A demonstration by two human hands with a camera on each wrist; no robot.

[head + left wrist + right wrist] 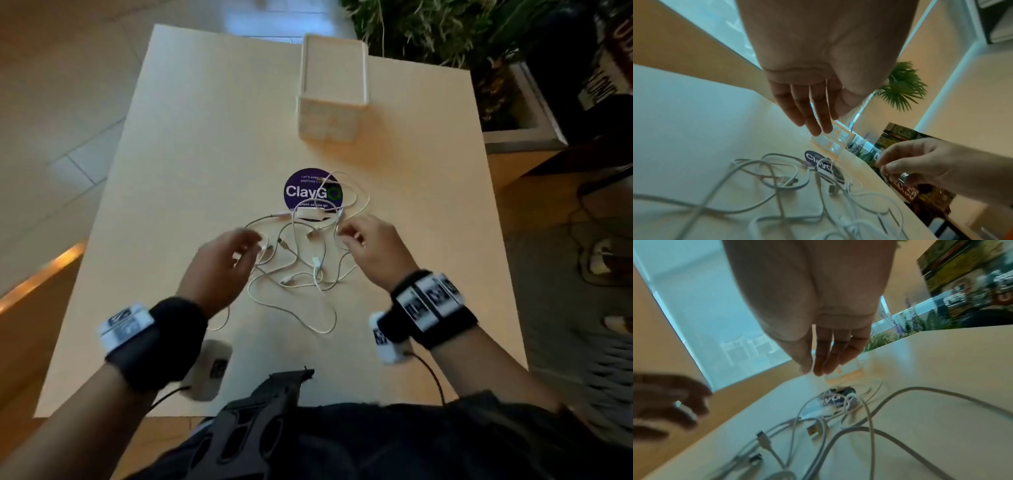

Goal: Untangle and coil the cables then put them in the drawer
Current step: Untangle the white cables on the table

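A tangle of thin white cables with several loose plugs lies in the middle of the pale table; it also shows below both palms. A white drawer box stands at the far side. My left hand hovers over the tangle's left part, fingers straight, holding nothing. My right hand hovers at the tangle's right edge, fingers pointing down and close together. I see no cable between them.
A round purple sticker lies flat under the far loops of cable. A planter with green plants stands past the table's right far corner. Dark cords lie on the floor to the right.
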